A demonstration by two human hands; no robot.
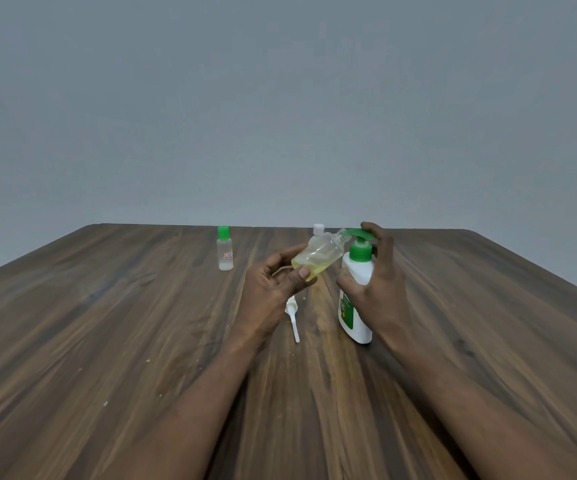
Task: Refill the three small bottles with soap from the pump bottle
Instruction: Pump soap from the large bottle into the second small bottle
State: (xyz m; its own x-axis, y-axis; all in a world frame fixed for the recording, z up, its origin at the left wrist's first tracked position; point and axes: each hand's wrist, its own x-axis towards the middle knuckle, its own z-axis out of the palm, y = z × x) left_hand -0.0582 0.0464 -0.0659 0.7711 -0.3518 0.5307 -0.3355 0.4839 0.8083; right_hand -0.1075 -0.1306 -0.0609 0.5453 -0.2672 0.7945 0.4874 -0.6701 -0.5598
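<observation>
1. Behind everything, a plain grey wall (280,98) fills the upper half of the view.
2. Below it, a dark wooden table (107,341) runs from the wall to the near edge, with a few pale specks on its surface.
3. The right hand (380,271) grips the pump bottle. Its thumb and fingers curl round the bottle's shoulder, and one fingertip rests on top of the green pump head.
4. The left hand (273,285) holds the clear small bottle pinched between thumb and fingers, lifted off the table.
5. The pump bottle (356,317) is white with a green label and stands upright on the table, right of centre.
6. The clear small bottle (318,258) is uncapped and tilted. Its open neck points up and to the right, just at the pump's spout, and yellowish soap is pooled in its lower end.
7. The green-capped small bottle (225,252) stands upright near the far edge, well apart to the left. It looks nearly empty.
8. A white nozzle piece (293,320) with a thin tube lies flat on the table just below the left hand.
9. A white cap (318,229) shows behind the tilted bottle; what it sits on is hidden.
</observation>
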